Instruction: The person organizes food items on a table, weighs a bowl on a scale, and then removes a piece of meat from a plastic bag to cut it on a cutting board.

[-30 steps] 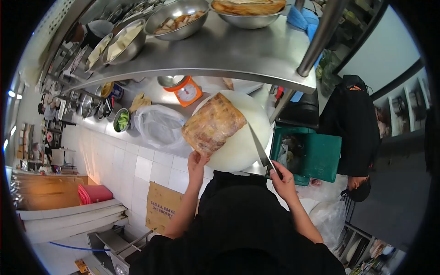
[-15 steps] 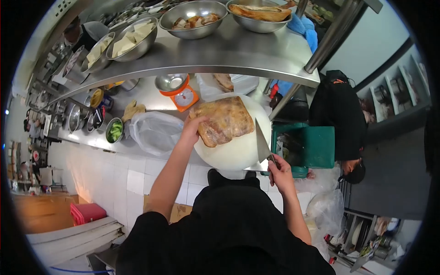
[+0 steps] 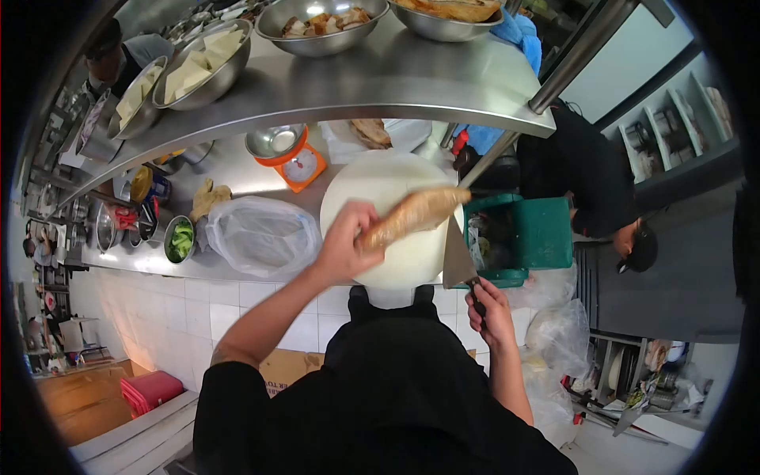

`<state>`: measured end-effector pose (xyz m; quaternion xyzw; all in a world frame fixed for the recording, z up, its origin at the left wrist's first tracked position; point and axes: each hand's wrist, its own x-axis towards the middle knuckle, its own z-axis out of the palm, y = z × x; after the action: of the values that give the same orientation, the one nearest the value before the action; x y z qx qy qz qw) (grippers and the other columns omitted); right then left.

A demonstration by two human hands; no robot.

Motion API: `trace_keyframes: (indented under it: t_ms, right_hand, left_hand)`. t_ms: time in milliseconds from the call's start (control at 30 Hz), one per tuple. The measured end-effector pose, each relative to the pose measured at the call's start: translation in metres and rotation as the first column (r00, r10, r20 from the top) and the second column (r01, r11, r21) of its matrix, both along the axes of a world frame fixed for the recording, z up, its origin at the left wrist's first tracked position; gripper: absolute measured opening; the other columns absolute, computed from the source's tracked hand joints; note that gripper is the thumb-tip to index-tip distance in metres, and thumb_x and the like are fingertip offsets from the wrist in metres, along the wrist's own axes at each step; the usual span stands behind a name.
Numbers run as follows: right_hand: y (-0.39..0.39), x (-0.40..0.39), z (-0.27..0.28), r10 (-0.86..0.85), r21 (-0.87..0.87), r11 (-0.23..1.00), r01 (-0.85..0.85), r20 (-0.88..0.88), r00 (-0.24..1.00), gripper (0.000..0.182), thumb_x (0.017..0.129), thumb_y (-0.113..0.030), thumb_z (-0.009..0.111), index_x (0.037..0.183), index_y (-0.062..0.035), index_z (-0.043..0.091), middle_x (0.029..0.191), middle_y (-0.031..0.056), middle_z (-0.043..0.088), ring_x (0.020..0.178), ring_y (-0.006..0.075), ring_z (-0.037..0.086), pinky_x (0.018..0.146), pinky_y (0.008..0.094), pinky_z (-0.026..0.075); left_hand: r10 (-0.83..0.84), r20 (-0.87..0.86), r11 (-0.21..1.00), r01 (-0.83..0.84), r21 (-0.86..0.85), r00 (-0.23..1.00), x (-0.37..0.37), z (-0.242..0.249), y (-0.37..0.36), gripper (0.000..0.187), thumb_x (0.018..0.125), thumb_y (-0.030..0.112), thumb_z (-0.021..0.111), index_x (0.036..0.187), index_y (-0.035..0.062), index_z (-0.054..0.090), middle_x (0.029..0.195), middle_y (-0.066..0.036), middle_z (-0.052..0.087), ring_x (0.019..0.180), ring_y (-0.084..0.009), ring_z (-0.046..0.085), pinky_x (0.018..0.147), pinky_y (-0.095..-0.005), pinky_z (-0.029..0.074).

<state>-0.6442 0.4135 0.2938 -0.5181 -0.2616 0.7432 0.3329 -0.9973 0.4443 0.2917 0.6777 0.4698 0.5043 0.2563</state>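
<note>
My left hand [image 3: 348,241] grips one end of a browned slab of meat [image 3: 417,215], tipped up on its side and blurred by motion. Under it lies a round white cutting board [image 3: 370,178] at the counter's edge. My right hand [image 3: 492,311] is closed around the dark handle of a cleaver [image 3: 457,257], whose broad blade points away from me at the board's right edge, just below the far end of the meat.
An open plastic bag [image 3: 265,237] sits left of the board, near an orange scale [image 3: 301,168] with a steel bowl. Steel bowls of food line the overhead shelf [image 3: 412,79]. A green bin [image 3: 542,232] stands at right; a person in black [image 3: 590,174] bends behind it.
The slab, earlier lying broad side up, is now turned onto its side by my left hand. The cleaver has shifted slightly toward me. The person at right has moved.
</note>
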Motion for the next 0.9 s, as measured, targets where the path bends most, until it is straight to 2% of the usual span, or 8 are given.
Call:
trace_keyframes:
  t_ms: [67,100,267,433,500,633,833,900]
  right_hand:
    - [-0.007,0.010,0.014,0.038,-0.050,0.998,-0.038,0.003,0.999,0.023,0.104,-0.019,0.056,0.122,-0.0045,0.059,0.080,0.0029,0.058,0.046,0.0069,0.044,0.035,0.0226,0.033]
    - [-0.007,0.012,0.021,0.080,-0.087,0.993,-0.080,-0.001,0.997,0.023,0.104,-0.019,0.056,0.122,-0.0047,0.058,0.080,0.0028,0.058,0.045,0.0067,0.044,0.035,0.0223,0.033]
    - [0.008,0.010,0.019,0.155,-0.082,0.985,-0.151,0.046,0.987,0.019,0.104,-0.018,0.056,0.117,-0.0046,0.059,0.078,0.0029,0.057,0.044,0.0069,0.043,0.035,0.0226,0.033]
    - [0.058,-0.004,-0.014,0.233,0.065,0.969,-0.237,0.064,0.970,0.016,0.104,-0.017,0.056,0.111,-0.0031,0.059,0.076,0.0021,0.056,0.043,0.0075,0.043,0.035,0.0238,0.031]
    - [0.068,0.001,-0.023,0.258,0.113,0.956,-0.269,0.105,0.960,0.019,0.104,-0.014,0.057,0.118,-0.0017,0.060,0.075,0.0016,0.056,0.042,0.0068,0.043,0.035,0.0241,0.031]
    - [0.064,0.021,-0.023,0.153,0.163,0.969,-0.188,0.208,0.966,0.037,0.101,-0.009,0.059,0.137,-0.0014,0.056,0.076,0.0009,0.056,0.042,0.0060,0.044,0.034,0.0242,0.031]
    - [0.040,0.045,0.009,0.259,0.153,0.930,-0.336,0.377,0.889,0.044,0.099,-0.007,0.059,0.141,-0.0006,0.053,0.078,0.0015,0.057,0.042,0.0059,0.045,0.036,0.0245,0.033]
    - [0.037,0.057,0.030,0.305,0.153,0.909,-0.388,0.391,0.868,0.042,0.098,-0.007,0.059,0.139,-0.0012,0.056,0.078,0.0017,0.059,0.043,0.0059,0.047,0.037,0.0243,0.034]
  left_hand:
    - [-0.075,-0.164,0.991,0.093,0.099,0.984,0.005,-0.017,-0.037,0.051,0.059,0.003,0.084,0.088,0.0094,0.043,0.110,-0.013,0.057,0.101,-0.0334,0.059,0.086,-0.0394,0.050]
    - [-0.091,-0.184,0.990,0.109,0.093,0.979,0.009,-0.029,-0.052,0.053,0.057,0.004,0.086,0.089,0.0100,0.044,0.109,-0.012,0.058,0.102,-0.0323,0.060,0.094,-0.0436,0.051]
    - [-0.174,-0.409,0.953,0.258,0.159,0.896,0.007,-0.073,-0.070,0.035,0.073,0.007,0.083,0.089,0.0098,0.052,0.109,-0.009,0.059,0.107,-0.0303,0.061,0.113,-0.0567,0.042]
    - [-0.050,-0.424,0.974,0.137,0.179,0.904,-0.009,-0.071,-0.052,0.029,0.074,0.007,0.079,0.090,0.0089,0.055,0.119,-0.009,0.060,0.119,-0.0304,0.058,0.115,-0.0584,0.039]
    - [-0.060,-0.588,0.993,0.110,0.049,0.807,-0.016,-0.064,-0.046,0.030,0.074,0.005,0.080,0.087,0.0081,0.053,0.128,-0.012,0.057,0.124,-0.0344,0.057,0.115,-0.0606,0.038]
    - [-0.177,-0.562,0.975,0.064,-0.214,0.808,-0.022,-0.029,-0.053,0.042,0.072,0.013,0.084,0.107,0.0089,0.061,0.145,-0.016,0.050,0.137,-0.0387,0.047,0.117,-0.0533,0.037]
    - [0.057,-0.562,0.950,-0.218,-0.223,0.825,-0.054,-0.010,-0.029,0.070,0.079,0.029,0.084,0.139,0.0073,0.053,0.145,-0.020,0.049,0.134,-0.0397,0.047,0.112,-0.0472,0.041]
    - [0.046,-0.591,0.958,-0.204,-0.203,0.806,-0.065,-0.023,-0.008,0.071,0.084,0.032,0.081,0.142,0.0055,0.050,0.142,-0.021,0.052,0.131,-0.0407,0.049,0.109,-0.0452,0.042]
